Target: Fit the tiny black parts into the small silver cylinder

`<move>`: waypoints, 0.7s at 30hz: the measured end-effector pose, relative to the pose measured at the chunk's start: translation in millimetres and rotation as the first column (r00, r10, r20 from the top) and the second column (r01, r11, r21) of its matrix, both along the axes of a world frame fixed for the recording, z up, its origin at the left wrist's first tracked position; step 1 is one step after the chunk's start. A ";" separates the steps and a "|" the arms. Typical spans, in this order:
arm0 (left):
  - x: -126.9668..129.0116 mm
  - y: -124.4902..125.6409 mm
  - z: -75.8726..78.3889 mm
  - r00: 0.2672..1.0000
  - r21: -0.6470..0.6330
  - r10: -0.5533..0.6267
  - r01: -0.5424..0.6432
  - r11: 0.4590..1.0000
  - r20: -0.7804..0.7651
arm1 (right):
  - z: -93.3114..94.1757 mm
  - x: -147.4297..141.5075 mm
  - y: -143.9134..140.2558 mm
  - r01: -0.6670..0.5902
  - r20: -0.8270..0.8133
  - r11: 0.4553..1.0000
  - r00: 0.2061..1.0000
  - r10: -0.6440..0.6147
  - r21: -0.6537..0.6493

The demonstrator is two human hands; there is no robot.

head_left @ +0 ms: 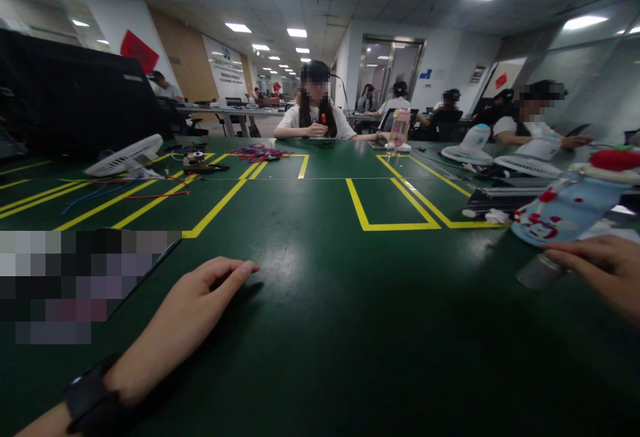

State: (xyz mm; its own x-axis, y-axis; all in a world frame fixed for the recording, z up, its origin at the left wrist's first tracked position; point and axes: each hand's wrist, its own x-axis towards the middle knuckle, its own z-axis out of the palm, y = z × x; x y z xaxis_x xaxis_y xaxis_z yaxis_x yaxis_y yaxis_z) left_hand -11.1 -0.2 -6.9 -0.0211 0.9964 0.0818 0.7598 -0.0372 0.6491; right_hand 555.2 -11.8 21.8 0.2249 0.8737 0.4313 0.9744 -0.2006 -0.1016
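- Head view, lower left of the frame: left hand (200, 297) laid palm-down on the green table (325, 343), fingers stretched out and loosely together, nothing held; dark wristband (93, 397) on the wrist.
- Lower right edge: right hand (607, 273) only partly in frame, fingers extended toward the metal end (537, 271) of a tilted bottle (565, 213) in a pale blue sleeve with red figures; fingertips touching or just beside that end, grip around it impossible to tell.
- Bottle placed at right of centre, leaning up toward the right edge, below a red-topped object (615, 159).
- Step in hand, as a judgement: first contact with the bottle, no secure hold visible yet; left hand idle as a rest on the table.
- Requirement for any lift of the bottle: fingers wrapped around the sleeve rather than the slick metal end, tilt kept under control.
- Surroundings: yellow tape lines (395, 225) marking bays on the table; white fan (125, 155) and coloured wires (257, 152) at upper left; seated person (315, 120) across the table, others farther back.
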 end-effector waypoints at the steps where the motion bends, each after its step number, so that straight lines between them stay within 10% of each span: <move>1: -0.7 0.4 -0.7 1.000 0.003 -0.002 0.002 1.000 -0.002 | -3.1 1.0 -1.4 -0.020 0.016 1.000 1.000 0.020 0.007; 9: 0.5 -1.4 0.7 1.000 0.006 0.008 -0.008 1.000 -0.009 | 9.4 -44.2 -16.9 0.229 -0.444 0.961 0.853 -0.274 -0.152; 15: 1.7 -2.6 2.5 1.000 0.000 0.002 -0.002 1.000 -0.006 | -13.5 -29.4 -11.9 -0.073 -0.860 0.997 0.509 0.036 -0.001; 21: 1.6 -1.8 1.3 1.000 -0.026 -0.009 0.010 1.000 0.019 | -14.5 -57.6 -22.1 -0.032 -0.427 0.996 0.904 -0.008 -0.086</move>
State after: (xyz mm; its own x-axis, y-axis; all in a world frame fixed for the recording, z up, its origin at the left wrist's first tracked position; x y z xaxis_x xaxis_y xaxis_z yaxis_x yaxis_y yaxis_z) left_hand -9.5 -1.9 -5.6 -0.0131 0.9984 0.0554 0.7473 -0.0270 0.6639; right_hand 497.7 -33.9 7.3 0.3590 0.9078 0.2167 0.8442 -0.2168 -0.4903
